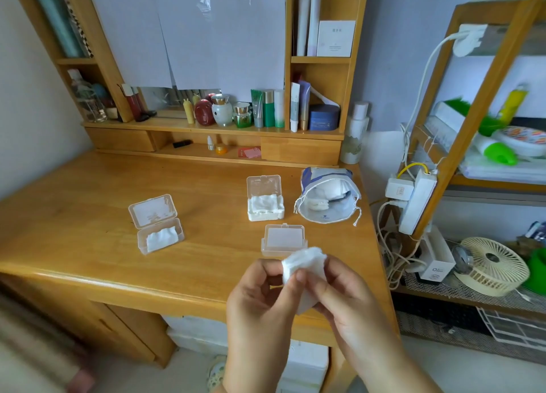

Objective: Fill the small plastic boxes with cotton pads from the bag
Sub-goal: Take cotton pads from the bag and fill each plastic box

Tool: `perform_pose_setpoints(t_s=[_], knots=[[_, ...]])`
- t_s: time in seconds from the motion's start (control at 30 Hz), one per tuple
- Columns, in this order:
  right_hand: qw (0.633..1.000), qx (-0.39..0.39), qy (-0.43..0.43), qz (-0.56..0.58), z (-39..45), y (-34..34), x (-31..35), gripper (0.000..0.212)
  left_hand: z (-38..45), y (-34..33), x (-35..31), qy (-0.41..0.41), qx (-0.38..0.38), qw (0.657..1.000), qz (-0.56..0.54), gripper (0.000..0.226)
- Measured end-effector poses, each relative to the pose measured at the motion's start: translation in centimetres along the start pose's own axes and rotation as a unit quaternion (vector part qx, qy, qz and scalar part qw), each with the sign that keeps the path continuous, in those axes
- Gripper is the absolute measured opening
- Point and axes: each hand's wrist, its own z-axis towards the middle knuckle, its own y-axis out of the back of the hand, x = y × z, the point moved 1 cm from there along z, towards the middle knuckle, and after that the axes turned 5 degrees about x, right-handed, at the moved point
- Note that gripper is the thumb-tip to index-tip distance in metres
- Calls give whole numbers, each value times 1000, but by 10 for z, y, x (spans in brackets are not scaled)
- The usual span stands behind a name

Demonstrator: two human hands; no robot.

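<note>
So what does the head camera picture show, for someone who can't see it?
Two hands, left hand and right hand, hold cotton pads above a wooden desk. On it sit three open plastic boxes and an open bag.

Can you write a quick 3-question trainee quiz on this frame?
1. True or false: the box nearest the bag is packed with pads.
2. How many small plastic boxes stand open on the desk?
3. What do both hands hold? A) a lid B) cotton pads C) the drawstring

Key:
1. True: the back box by the bag is packed with white pads.
2. Three: the back box, the left box, partly filled, and the near box.
3. B: left hand and right hand pinch cotton pads.
</note>
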Motion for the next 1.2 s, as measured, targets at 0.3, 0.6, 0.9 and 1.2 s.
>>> perform_pose_setpoints(t_s=[0.3,0.6,0.9,1.2], knots=[[997,7,56,-59,-16,4,27,17,-16,8,-24,-199,35,961,190,14],[994,13,59,-89,-27,1,37,16,-18,6,-35,-170,48,965,195,19],[997,49,-39,44,-31,-12,35,37,-19,13,-37,-345,23,860,375,15],[968,-4,-228,100,-26,-13,33,33,-15,23,-22,-412,127,782,450,15]])
